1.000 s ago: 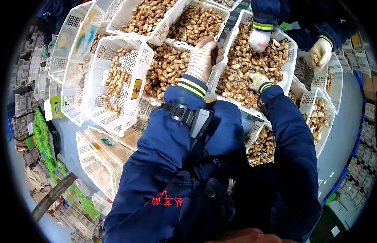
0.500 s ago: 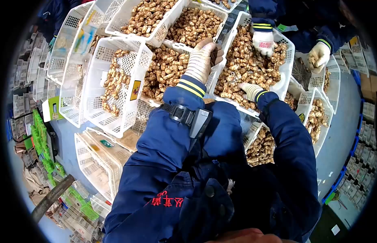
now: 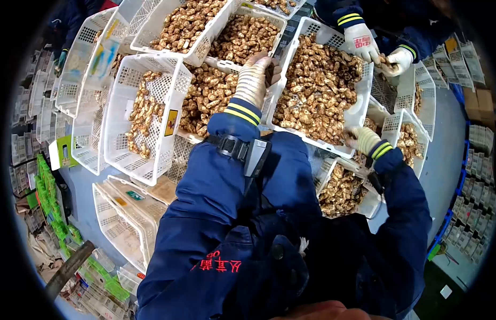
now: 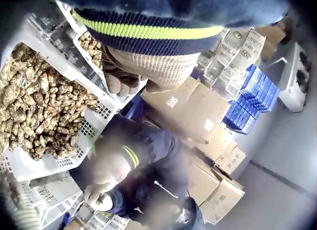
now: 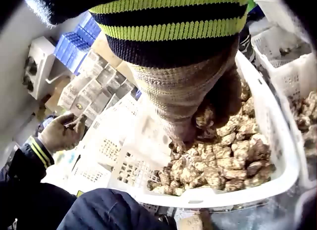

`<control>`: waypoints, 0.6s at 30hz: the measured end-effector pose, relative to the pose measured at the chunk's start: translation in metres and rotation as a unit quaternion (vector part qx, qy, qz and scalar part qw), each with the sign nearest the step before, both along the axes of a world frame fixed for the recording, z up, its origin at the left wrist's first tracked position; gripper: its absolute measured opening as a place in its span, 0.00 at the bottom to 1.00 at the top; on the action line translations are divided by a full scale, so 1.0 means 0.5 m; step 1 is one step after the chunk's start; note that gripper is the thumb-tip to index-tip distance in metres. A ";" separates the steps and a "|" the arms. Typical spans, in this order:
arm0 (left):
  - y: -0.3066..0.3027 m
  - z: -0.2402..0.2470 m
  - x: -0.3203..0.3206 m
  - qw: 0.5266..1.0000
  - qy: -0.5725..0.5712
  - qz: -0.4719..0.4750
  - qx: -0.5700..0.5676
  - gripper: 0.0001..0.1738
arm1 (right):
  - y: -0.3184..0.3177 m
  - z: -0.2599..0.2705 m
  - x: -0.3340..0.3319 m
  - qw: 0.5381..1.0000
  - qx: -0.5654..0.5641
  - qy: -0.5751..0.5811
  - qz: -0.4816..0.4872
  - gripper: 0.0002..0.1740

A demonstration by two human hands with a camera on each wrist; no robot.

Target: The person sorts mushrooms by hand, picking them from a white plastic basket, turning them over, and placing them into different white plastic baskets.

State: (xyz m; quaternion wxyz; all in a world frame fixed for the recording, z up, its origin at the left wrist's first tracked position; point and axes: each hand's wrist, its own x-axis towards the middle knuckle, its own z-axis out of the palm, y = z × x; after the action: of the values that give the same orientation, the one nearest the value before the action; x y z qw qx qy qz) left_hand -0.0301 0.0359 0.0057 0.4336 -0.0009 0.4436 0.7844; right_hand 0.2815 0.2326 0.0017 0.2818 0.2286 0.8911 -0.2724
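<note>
Knobby brown-and-cream mushrooms (image 3: 317, 80) lie heaped in a large white crate (image 3: 365, 101) before me. My gloved right hand (image 3: 364, 140) is at its near right corner. In the right wrist view its fingers pinch a mushroom (image 5: 204, 116), above a smaller crate (image 5: 237, 198) part-filled with mushrooms. My gloved left hand (image 3: 253, 80) hovers at the left rim of the large crate. Its dark-palmed fingers are loosely bent, and no mushroom shows in them; in the right wrist view this left hand (image 5: 62, 136) appears palm up.
Across the crate, another person's gloved hands (image 3: 362, 44) handle a mushroom. Mushroom-filled crates (image 3: 248, 37) stand to the left and far side, with a tilted, sparsely filled crate (image 3: 117, 106) at left. Another crate (image 3: 341, 189) sits low by my right knee. Cardboard boxes (image 4: 188, 111) are stacked beyond.
My right hand has moved from inside the large crate to its near right corner. The other person's hand has lifted out of the heap and joined their other hand. My left hand stays nearly still.
</note>
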 end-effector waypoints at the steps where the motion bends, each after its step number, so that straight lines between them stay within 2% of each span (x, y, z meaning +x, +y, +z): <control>1: 0.000 -0.014 -0.002 1.000 -0.003 -0.004 0.008 0.25 | 0.034 -0.041 0.081 0.996 -0.021 -0.031 0.084 0.22; 2: 0.002 -0.008 -0.001 1.000 0.002 0.000 0.009 0.24 | 0.064 -0.085 0.155 0.983 -0.042 -0.061 0.167 0.23; 4: 0.004 -0.018 -0.001 1.000 -0.004 -0.004 0.027 0.22 | 0.000 0.036 0.099 0.922 0.000 -0.309 0.234 0.22; 5: 0.006 -0.020 -0.001 1.000 -0.006 -0.002 0.029 0.21 | -0.025 0.055 0.083 0.936 0.026 -0.319 0.148 0.20; 6: 0.005 -0.017 0.000 1.000 -0.001 -0.004 0.029 0.22 | -0.010 0.019 0.090 0.964 0.034 -0.203 0.168 0.17; 8: 0.003 -0.015 0.001 1.000 -0.004 0.000 0.009 0.22 | -0.034 0.002 0.015 0.985 0.049 -0.048 0.157 0.18; 10: 0.001 -0.026 -0.005 1.000 0.003 -0.004 0.003 0.23 | -0.052 -0.070 -0.058 0.987 0.031 0.029 0.156 0.16; 12: 0.001 -0.018 -0.005 1.000 -0.005 0.006 0.007 0.24 | -0.072 -0.106 -0.156 0.975 0.034 -0.050 0.216 0.18; 14: 0.000 -0.017 -0.004 1.000 0.001 0.010 -0.001 0.25 | -0.065 -0.193 -0.164 0.965 0.003 0.005 0.260 0.20; 15: -0.002 -0.014 -0.004 1.000 0.003 0.003 0.007 0.24 | -0.078 -0.206 -0.192 0.958 -0.002 -0.063 0.281 0.24; 16: -0.004 -0.012 -0.006 1.000 0.005 -0.003 0.015 0.24 | -0.088 -0.205 -0.206 0.952 0.033 -0.126 0.278 0.25; 18: -0.002 -0.010 -0.009 1.000 -0.003 -0.002 0.009 0.24 | -0.082 -0.223 -0.220 0.952 0.019 -0.165 0.256 0.25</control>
State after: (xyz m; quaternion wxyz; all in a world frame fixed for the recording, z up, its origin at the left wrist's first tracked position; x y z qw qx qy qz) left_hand -0.0348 0.0349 0.0006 0.4364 0.0014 0.4352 0.7875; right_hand 0.1716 0.1915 -0.1096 0.4806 0.0398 0.8659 -0.1326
